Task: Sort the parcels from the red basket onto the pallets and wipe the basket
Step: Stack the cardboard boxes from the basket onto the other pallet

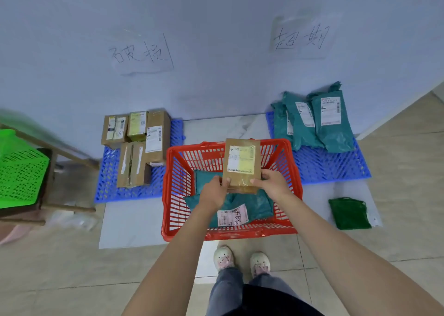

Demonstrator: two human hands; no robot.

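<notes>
Cardboard parcel point(242, 164), flat, brown, with a white-and-yellow label facing up, held upright above the red basket point(173, 171) by its lower edge. Left hand point(214, 192) at the lower left corner, fingers curled round the edge, thumb on the front face. Right hand point(272, 183) at the lower right corner, thumb pressed on the front face, remaining fingers behind the parcel and hidden. Directly beneath both sets of fingers, inside the basket: teal poly mailers point(257, 205), one showing a white label point(232, 215) with handwriting. Beyond the fingertips to the left, well apart: left blue pallet point(105, 186) bearing 4 brown cardboard boxes point(156, 138), touching one another. Beyond the fingertips to the right: right blue pallet point(336, 167) bearing 3 visible teal mailers point(330, 121) leaning against the wall. Right of the right hand, apart from the basket: dark green cloth point(349, 213) lying on a white floor sheet point(134, 219). On the wall above each pallet, a handwritten paper sign point(141, 54). Far left: green perforated basket point(21, 171). Below the forearms: 2 light shoes point(223, 258) on a tiled floor.
</notes>
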